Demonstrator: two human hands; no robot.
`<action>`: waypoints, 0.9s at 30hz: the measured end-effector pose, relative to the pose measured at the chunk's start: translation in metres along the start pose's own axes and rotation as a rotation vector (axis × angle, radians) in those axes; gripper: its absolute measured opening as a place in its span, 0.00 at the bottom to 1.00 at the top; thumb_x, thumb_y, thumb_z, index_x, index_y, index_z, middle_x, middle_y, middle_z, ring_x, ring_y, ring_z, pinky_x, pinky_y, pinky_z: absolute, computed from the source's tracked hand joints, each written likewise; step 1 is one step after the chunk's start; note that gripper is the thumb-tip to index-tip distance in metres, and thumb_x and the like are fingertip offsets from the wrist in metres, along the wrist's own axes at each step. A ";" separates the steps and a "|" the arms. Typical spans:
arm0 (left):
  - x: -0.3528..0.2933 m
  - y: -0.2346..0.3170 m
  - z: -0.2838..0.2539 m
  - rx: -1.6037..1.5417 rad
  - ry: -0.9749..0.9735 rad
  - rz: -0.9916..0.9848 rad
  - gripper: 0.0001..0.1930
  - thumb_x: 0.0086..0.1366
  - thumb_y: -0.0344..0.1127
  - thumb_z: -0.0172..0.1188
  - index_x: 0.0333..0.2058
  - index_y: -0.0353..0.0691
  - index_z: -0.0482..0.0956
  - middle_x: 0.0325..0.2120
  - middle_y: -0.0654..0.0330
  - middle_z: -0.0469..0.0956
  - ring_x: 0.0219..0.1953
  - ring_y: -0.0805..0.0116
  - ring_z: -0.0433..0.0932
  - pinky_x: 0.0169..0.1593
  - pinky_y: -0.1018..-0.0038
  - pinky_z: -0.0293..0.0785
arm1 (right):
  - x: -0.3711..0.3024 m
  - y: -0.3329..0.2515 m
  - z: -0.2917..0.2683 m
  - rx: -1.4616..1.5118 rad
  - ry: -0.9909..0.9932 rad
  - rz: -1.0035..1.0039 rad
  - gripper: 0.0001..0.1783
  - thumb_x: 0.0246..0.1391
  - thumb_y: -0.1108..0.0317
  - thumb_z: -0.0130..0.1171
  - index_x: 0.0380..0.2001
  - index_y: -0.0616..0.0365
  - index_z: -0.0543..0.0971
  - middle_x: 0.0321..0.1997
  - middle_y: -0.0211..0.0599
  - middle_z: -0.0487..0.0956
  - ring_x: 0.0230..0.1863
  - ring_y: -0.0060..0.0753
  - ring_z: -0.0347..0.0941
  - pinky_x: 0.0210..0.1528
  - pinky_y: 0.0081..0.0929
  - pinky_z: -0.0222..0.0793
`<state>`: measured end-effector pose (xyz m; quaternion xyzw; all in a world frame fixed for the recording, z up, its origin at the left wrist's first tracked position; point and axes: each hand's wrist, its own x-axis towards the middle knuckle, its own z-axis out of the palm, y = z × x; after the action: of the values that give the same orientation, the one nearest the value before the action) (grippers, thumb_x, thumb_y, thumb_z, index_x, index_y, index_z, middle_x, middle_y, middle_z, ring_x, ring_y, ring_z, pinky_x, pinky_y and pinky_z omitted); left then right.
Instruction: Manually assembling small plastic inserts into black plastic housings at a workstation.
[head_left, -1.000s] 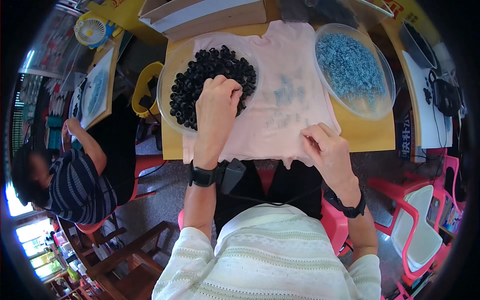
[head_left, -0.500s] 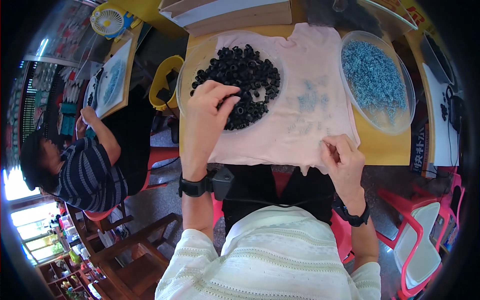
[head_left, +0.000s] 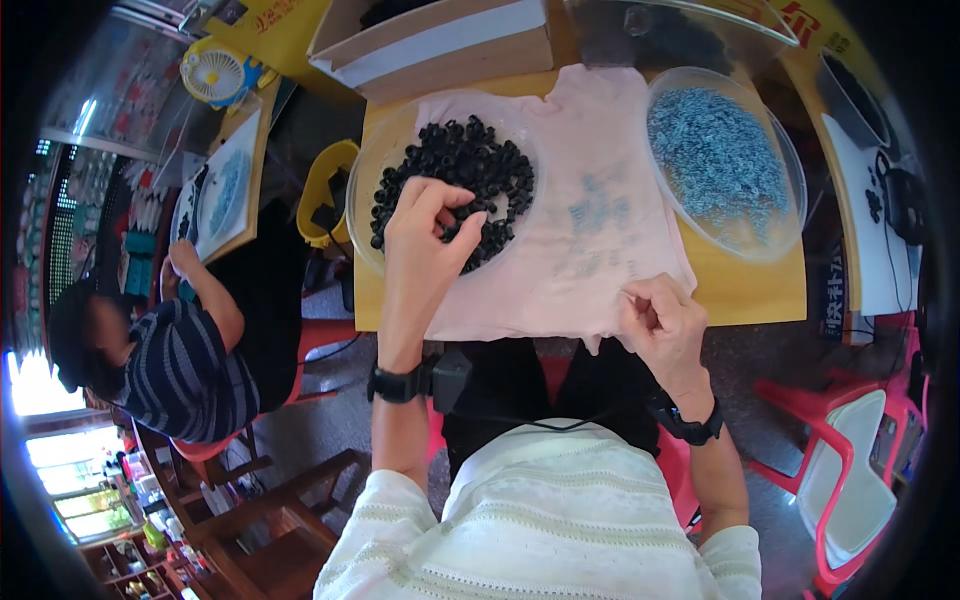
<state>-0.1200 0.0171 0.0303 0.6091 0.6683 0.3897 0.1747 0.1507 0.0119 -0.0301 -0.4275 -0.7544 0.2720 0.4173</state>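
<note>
My left hand point(head_left: 428, 228) is over a round clear tray point(head_left: 362, 235) of small black ring-shaped plastic parts point(head_left: 470, 150). Its thumb and forefinger are apart, with nothing visible between them; the other fingers curl under, partly hidden. My right hand point(head_left: 668, 325) is closed in a pinch just above the near right edge of a pale pink cloth point(head_left: 540, 290). What it pinches, if anything, is too small to make out. Tiny blue-grey pieces point(head_left: 590, 215), perhaps springs, lie scattered on the cloth. Many similar blue pieces point(head_left: 715, 150) fill a clear oval tray point(head_left: 798, 215) at the right.
A cardboard box point(head_left: 440, 50) and a clear bin point(head_left: 685, 35) stand along the table's far side. Left of the table is a yellow bucket point(head_left: 325, 190). A person in a striped shirt point(head_left: 190, 350) works at another table at the left. Red chairs point(head_left: 850, 470) stand at the right.
My left thumb and forefinger have spread wider apart over the black parts. My right hand stays pinched near the cloth's edge. The view has shifted slightly, so the table sits further left and lower.
</note>
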 end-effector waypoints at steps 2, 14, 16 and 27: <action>-0.012 -0.004 -0.001 -0.347 -0.018 -0.058 0.10 0.60 0.23 0.62 0.42 0.33 0.78 0.36 0.60 0.78 0.37 0.73 0.78 0.43 0.78 0.74 | -0.002 0.000 -0.002 0.073 -0.017 0.030 0.06 0.49 0.78 0.65 0.31 0.60 0.78 0.24 0.31 0.75 0.20 0.19 0.71 0.22 0.18 0.65; -0.105 0.054 0.028 -1.489 -0.289 -0.096 0.14 0.57 0.23 0.65 0.40 0.35 0.71 0.36 0.44 0.78 0.32 0.61 0.82 0.39 0.70 0.82 | -0.026 -0.074 -0.043 0.547 0.021 0.113 0.08 0.50 0.80 0.65 0.36 0.62 0.81 0.28 0.28 0.76 0.24 0.10 0.68 0.26 0.11 0.61; -0.109 0.057 0.032 -1.477 -0.314 -0.114 0.14 0.57 0.25 0.65 0.40 0.35 0.71 0.36 0.44 0.78 0.31 0.63 0.81 0.38 0.71 0.81 | -0.030 -0.084 -0.050 0.531 0.022 0.102 0.09 0.49 0.81 0.65 0.36 0.61 0.81 0.28 0.27 0.76 0.23 0.10 0.66 0.24 0.11 0.59; -0.129 0.068 0.039 -1.458 -0.341 -0.249 0.14 0.63 0.32 0.65 0.44 0.31 0.75 0.33 0.51 0.80 0.29 0.69 0.81 0.34 0.76 0.79 | -0.030 -0.100 -0.058 0.416 -0.029 -0.027 0.13 0.46 0.81 0.69 0.38 0.59 0.83 0.30 0.28 0.79 0.21 0.09 0.62 0.20 0.13 0.55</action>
<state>-0.0208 -0.0964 0.0242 0.3114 0.2692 0.6105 0.6766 0.1673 -0.0602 0.0637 -0.3177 -0.6937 0.4224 0.4893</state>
